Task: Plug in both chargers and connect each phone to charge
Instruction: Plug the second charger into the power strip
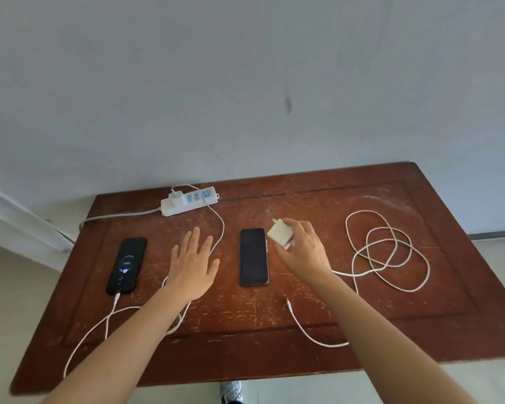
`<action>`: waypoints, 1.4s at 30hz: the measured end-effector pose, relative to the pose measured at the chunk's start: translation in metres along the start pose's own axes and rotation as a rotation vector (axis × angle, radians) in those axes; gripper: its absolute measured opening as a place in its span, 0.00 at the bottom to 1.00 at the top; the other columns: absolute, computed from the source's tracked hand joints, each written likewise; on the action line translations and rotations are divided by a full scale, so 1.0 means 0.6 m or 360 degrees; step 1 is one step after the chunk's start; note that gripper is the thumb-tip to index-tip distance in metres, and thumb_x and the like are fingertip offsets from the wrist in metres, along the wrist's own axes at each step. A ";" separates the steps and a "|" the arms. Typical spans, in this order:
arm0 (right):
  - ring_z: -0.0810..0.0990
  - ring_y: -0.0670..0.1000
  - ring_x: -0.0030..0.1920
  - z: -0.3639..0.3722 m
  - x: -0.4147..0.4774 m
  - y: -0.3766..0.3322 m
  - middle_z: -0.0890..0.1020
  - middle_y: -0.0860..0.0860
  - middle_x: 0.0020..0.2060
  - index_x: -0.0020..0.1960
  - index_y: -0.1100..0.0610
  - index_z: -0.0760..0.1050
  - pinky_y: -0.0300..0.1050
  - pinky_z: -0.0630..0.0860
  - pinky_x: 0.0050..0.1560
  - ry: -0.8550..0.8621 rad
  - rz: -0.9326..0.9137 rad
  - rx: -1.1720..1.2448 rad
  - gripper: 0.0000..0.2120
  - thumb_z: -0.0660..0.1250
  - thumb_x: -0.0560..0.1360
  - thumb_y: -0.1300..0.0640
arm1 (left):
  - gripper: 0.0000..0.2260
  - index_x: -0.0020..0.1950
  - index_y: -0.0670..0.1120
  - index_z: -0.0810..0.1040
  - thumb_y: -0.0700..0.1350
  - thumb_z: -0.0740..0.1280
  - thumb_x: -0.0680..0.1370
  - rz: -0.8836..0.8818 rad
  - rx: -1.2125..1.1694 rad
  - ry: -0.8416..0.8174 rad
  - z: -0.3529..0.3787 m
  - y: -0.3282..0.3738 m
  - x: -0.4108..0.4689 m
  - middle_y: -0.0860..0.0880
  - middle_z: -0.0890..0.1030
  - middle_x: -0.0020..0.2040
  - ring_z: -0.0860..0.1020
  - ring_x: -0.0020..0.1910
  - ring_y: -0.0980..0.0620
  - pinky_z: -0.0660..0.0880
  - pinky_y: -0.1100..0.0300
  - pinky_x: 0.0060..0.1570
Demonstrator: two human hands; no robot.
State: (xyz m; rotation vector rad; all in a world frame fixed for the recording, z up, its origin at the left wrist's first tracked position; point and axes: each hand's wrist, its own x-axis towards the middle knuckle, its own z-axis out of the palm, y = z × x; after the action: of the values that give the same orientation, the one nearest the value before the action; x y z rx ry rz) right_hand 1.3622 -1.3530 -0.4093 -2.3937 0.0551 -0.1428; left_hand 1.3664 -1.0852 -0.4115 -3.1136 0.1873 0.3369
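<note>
A white power strip (189, 201) lies at the table's back edge with one white charger (176, 195) plugged into its left end. That charger's cable (219, 228) runs down to the left phone (126, 265), whose screen is lit. A second phone (253, 256) lies dark in the middle, with no cable in it. My right hand (301, 248) holds the second white charger (279, 233) just right of this phone. Its cable (388, 252) coils at the right and ends in a loose plug tip (288, 301). My left hand (193, 265) hovers flat with fingers spread between the phones.
The brown wooden table (435, 310) is scratched and stands against a pale wall. The strip's own cord (120, 215) drops off the left edge. A shoe (231, 392) shows on the floor below the front edge.
</note>
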 end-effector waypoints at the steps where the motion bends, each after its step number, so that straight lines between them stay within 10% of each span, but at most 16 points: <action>1: 0.80 0.55 0.56 0.014 0.010 -0.006 0.77 0.53 0.61 0.70 0.53 0.71 0.42 0.74 0.47 0.0004 0.0026 -0.0014 0.29 0.74 0.73 0.49 | 0.29 0.81 0.50 0.52 0.60 0.53 0.83 0.0010 0.0005 -0.0017 0.005 -0.019 0.017 0.42 0.46 0.83 0.45 0.81 0.42 0.52 0.42 0.77; 18: 0.80 0.57 0.59 0.186 0.142 -0.109 0.77 0.53 0.65 0.74 0.54 0.68 0.51 0.78 0.52 -0.0143 0.0318 -0.0424 0.29 0.71 0.76 0.48 | 0.27 0.80 0.45 0.54 0.55 0.51 0.84 0.0785 0.0369 -0.0117 0.027 -0.153 0.325 0.43 0.49 0.83 0.52 0.80 0.40 0.60 0.41 0.74; 26: 0.79 0.57 0.58 0.207 0.217 -0.151 0.77 0.55 0.63 0.70 0.57 0.71 0.50 0.78 0.52 -0.0276 0.0191 -0.0356 0.29 0.75 0.72 0.53 | 0.24 0.75 0.44 0.67 0.57 0.53 0.83 0.0740 0.0344 -0.0054 0.033 -0.203 0.303 0.39 0.69 0.74 0.64 0.73 0.39 0.66 0.42 0.67; 42: 0.81 0.61 0.57 0.264 0.358 -0.187 0.78 0.59 0.64 0.68 0.63 0.75 0.54 0.80 0.54 -0.0670 -0.0346 -0.0628 0.23 0.73 0.74 0.63 | 0.39 0.81 0.54 0.40 0.72 0.45 0.76 0.0263 -0.0167 -0.0321 0.141 -0.208 0.248 0.43 0.35 0.82 0.37 0.80 0.40 0.41 0.36 0.76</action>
State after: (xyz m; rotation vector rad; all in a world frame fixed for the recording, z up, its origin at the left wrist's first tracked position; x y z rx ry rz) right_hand 1.5941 -1.1814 -0.4302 -2.7660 -0.4088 0.2998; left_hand 1.5075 -0.9773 -0.5271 -3.1442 0.4390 0.6811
